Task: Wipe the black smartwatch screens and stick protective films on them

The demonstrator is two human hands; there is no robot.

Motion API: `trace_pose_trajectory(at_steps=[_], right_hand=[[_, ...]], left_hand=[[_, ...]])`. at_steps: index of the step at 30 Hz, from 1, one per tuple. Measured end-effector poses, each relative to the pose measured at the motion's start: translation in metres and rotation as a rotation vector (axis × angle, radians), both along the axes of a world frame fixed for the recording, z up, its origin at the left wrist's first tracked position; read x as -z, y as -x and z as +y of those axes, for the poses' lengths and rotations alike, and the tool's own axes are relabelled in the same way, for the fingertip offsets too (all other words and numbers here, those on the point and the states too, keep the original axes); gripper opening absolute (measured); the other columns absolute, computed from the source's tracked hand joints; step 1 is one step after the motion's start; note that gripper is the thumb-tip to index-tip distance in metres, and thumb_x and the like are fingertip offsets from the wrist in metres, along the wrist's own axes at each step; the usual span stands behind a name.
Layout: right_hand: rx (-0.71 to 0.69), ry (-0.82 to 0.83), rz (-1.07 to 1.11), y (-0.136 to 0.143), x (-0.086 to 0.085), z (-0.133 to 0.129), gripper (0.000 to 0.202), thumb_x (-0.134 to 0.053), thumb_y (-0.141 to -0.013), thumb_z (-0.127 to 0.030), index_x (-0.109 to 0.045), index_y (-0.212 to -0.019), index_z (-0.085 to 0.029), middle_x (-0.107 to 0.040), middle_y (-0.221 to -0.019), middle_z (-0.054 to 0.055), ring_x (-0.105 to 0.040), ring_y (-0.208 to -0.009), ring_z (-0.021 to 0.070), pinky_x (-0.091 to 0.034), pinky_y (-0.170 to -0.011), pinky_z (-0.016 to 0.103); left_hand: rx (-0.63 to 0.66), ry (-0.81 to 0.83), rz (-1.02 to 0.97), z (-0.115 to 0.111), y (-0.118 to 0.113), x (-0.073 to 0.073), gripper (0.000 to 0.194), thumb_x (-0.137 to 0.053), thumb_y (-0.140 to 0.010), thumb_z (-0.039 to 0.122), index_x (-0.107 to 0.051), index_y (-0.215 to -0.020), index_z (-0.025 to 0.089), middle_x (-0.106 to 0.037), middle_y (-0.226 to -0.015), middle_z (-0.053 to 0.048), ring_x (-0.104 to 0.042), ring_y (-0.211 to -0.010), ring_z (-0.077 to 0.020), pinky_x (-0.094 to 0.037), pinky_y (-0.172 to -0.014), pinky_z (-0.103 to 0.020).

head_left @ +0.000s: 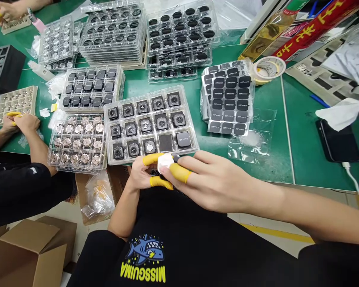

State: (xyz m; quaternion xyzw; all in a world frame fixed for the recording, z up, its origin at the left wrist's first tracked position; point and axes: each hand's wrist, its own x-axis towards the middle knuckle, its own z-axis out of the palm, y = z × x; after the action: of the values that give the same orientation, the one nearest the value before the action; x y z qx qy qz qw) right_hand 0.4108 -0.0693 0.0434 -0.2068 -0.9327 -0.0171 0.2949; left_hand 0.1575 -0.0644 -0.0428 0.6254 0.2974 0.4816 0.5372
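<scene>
from here i've white cloth [165,160] pinched in the right hand [211,179], a dark piece [154,173] gripped within the left hand [140,175].

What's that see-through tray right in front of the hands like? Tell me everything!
The see-through tray looks like shiny plastic, with three rows of five pockets. It sits slightly turned on the green table. Most pockets hold dark watch-like squares with round middles; one in the nearest row has a pale disc. Right of that come a plain dark square and, in the corner, one with pale writing. The left hand and right hand are by its near edge; I can't tell if they touch it.
</scene>
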Motion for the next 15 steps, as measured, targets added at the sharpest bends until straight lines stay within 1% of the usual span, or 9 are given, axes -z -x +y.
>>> trace_pose_trajectory(at_steps=[2, 5, 7, 9, 11, 13, 15], right_hand=[[0.032, -0.027, -0.010, 0.003, 0.001, 0.006, 0.024, -0.061, -0.110, -0.009, -0.081, -0.098, -0.014, -0.074, -0.099, 0.010, -0.058, -0.092, 0.0223, -0.039, -0.072, 0.038], [0.071, -0.044, -0.011, 0.000, 0.004, 0.012, 0.022, -0.062, -0.109, -0.008, -0.082, -0.100, -0.011, -0.070, -0.091, 0.010, -0.055, -0.087, 0.0230, -0.041, -0.070, 0.037], [0.097, -0.012, -0.042, -0.008, 0.007, 0.013, 0.024, -0.060, -0.107, -0.004, -0.082, -0.100, -0.009, -0.067, -0.085, 0.009, -0.056, -0.084, 0.0234, -0.044, -0.069, 0.036], [0.128, 0.025, -0.050, -0.018, 0.009, 0.012, 0.027, -0.056, -0.106, -0.002, -0.082, -0.106, -0.009, -0.066, -0.083, 0.008, -0.057, -0.082, 0.0236, -0.046, -0.069, 0.036], [0.171, 0.045, 0.024, -0.028, 0.008, 0.007, 0.027, -0.058, -0.106, -0.004, -0.081, -0.117, -0.011, -0.069, -0.087, 0.008, -0.059, -0.081, 0.0234, -0.048, -0.069, 0.037], [0.200, 0.069, 0.127, -0.033, 0.006, 0.000, 0.028, -0.067, -0.105, -0.008, -0.080, -0.128, -0.013, -0.074, -0.095, 0.010, -0.063, -0.084, 0.0242, -0.049, -0.070, 0.039], [0.164, 0.110, 0.173, -0.032, 0.004, -0.008, 0.031, -0.072, -0.103, -0.010, -0.078, -0.133, -0.015, -0.075, -0.098, 0.010, -0.067, -0.086, 0.0250, -0.051, -0.072, 0.040]], left_hand=[[-0.028, 0.026, 0.004, 0.000, -0.001, 0.002, 0.076, -0.107, -0.061, 0.066, -0.089, -0.115, 0.016, -0.086, -0.085, -0.006, -0.083, -0.071, -0.0199, -0.068, -0.067, -0.024], [-0.048, 0.101, 0.042, -0.001, 0.001, 0.005, 0.082, -0.110, -0.056, 0.065, -0.088, -0.116, 0.015, -0.089, -0.093, -0.009, -0.086, -0.078, -0.0232, -0.071, -0.070, -0.026], [-0.065, 0.138, 0.041, -0.002, 0.004, 0.006, 0.084, -0.110, -0.058, 0.064, -0.087, -0.121, 0.015, -0.089, -0.097, -0.011, -0.087, -0.080, -0.0239, -0.072, -0.072, -0.028], [-0.069, 0.134, 0.028, -0.003, 0.008, 0.006, 0.083, -0.109, -0.061, 0.062, -0.086, -0.126, 0.016, -0.089, -0.099, -0.011, -0.088, -0.081, -0.0243, -0.073, -0.073, -0.029], [-0.062, 0.103, 0.020, -0.004, 0.011, 0.006, 0.082, -0.109, -0.062, 0.060, -0.086, -0.129, 0.018, -0.090, -0.103, -0.011, -0.089, -0.085, -0.0249, -0.075, -0.077, -0.030], [-0.061, 0.079, 0.020, -0.003, 0.010, 0.007, 0.082, -0.109, -0.062, 0.061, -0.086, -0.129, 0.019, -0.090, -0.105, -0.010, -0.089, -0.087, -0.0252, -0.075, -0.079, -0.030], [-0.064, 0.081, 0.032, -0.002, 0.009, 0.008, 0.083, -0.109, -0.060, 0.063, -0.087, -0.128, 0.020, -0.090, -0.107, -0.011, -0.089, -0.091, -0.0261, -0.075, -0.080, -0.030]])
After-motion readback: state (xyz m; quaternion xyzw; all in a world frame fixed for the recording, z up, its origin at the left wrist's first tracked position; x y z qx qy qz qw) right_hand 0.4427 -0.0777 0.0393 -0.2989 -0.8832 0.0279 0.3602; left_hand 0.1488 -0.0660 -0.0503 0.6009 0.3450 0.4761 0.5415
